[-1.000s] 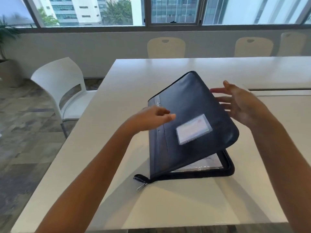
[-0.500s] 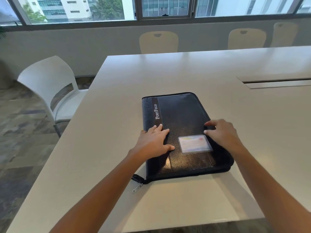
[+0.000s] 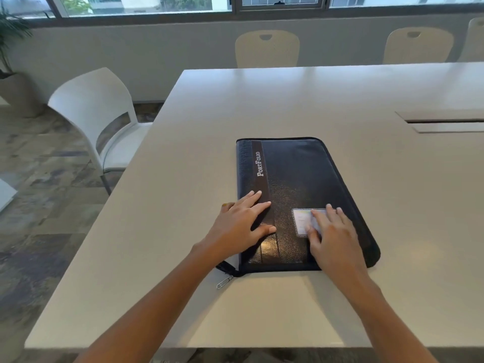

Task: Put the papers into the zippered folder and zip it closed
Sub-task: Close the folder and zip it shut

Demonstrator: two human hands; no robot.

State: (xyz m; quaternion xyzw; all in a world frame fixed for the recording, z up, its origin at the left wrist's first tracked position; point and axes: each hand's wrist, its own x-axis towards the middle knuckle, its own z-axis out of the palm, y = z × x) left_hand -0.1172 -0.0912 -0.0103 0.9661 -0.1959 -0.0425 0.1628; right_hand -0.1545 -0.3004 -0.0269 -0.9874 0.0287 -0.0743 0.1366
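Observation:
A dark blue zippered folder marked "PortFolio" lies flat on the white table with its cover down. The papers are hidden inside it. My left hand rests flat on the folder's near left part, fingers spread. My right hand lies flat on the near right part, partly over a clear card pocket. The metal zipper pull sticks out at the near left corner, on the table and apart from both hands.
A white chair stands at the table's left side. Cream chairs line the far side under the windows. A cable slot is set in the tabletop at the right. A potted plant stands far left.
The folder's raised cover came down flat. Both hands then settled on it, and my right hand slid left onto the card pocket.

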